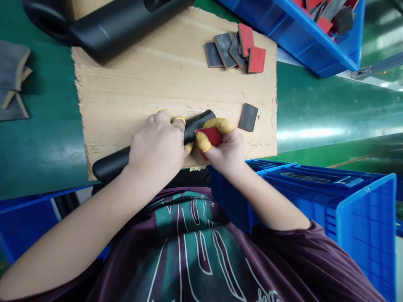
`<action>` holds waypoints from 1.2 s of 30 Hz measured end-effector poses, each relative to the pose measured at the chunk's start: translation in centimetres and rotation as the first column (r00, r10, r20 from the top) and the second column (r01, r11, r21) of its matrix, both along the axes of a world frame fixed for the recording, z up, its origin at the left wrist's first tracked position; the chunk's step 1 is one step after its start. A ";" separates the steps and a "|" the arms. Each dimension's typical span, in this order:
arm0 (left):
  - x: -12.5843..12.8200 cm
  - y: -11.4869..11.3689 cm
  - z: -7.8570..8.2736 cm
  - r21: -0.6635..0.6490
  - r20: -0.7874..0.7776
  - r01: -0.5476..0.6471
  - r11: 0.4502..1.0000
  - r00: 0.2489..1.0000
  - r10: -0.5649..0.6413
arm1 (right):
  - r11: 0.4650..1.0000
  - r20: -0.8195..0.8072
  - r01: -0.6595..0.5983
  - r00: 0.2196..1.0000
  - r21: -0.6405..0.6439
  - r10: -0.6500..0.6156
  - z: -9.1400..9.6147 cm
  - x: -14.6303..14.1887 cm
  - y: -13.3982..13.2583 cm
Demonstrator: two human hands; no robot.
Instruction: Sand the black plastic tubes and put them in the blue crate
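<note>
A long black plastic tube (115,162) lies slantwise near the front of the cardboard sheet (141,88). My left hand (157,144) wraps over its middle and grips it, with yellow covers on several fingertips. Pinched between the yellow-covered thumb and forefinger of my right hand (228,147) is a red sanding pad (212,136), held against the side of the tube near its right end. A dark grey pad (248,117) lies on the cardboard just right of that hand.
Several grey and red pads (225,48) lie at the sheet's upper right. A larger black plastic part (126,29) crosses the upper left. Blue crates stand upper right (302,33) and lower right (365,218). Grey sheet pieces (12,71) sit far left on the green table (47,147).
</note>
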State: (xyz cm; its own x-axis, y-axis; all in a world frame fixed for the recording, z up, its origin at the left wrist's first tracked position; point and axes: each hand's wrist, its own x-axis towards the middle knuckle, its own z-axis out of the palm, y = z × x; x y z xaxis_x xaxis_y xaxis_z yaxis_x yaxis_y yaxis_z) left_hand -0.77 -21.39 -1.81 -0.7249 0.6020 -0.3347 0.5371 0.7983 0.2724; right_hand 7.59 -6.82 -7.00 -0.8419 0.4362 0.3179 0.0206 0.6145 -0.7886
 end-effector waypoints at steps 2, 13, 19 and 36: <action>0.0 0.0 0.0 0.000 -0.011 0.002 1.000 1.000 -0.002 | 1.000 0.000 0.013 1.000 0.000 -0.013 -0.1 0.0 -0.1; 0.3 0.2 0.2 -0.074 -0.017 0.012 0.997 1.000 -0.013 | 0.996 0.039 0.088 0.995 -0.010 -0.088 0.4 -0.4 0.2; 1.1 0.1 0.2 -0.077 -0.051 0.011 0.997 0.999 -0.015 | 0.996 0.128 0.086 0.988 0.010 -0.087 1.1 -0.5 -0.2; 2.5 -0.3 -0.3 0.040 -0.101 0.021 0.999 0.995 -0.017 | 0.995 0.232 0.092 0.968 0.036 -0.098 2.1 -0.4 -0.6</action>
State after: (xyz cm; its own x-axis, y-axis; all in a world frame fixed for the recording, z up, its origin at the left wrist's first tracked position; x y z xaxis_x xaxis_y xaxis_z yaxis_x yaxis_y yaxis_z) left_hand 1.73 -21.67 -2.12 -0.7419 0.6279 -0.2351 0.5786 0.7767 0.2487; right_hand 7.18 -7.45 -4.89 -0.8492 0.5119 0.1294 0.2610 0.6199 -0.7400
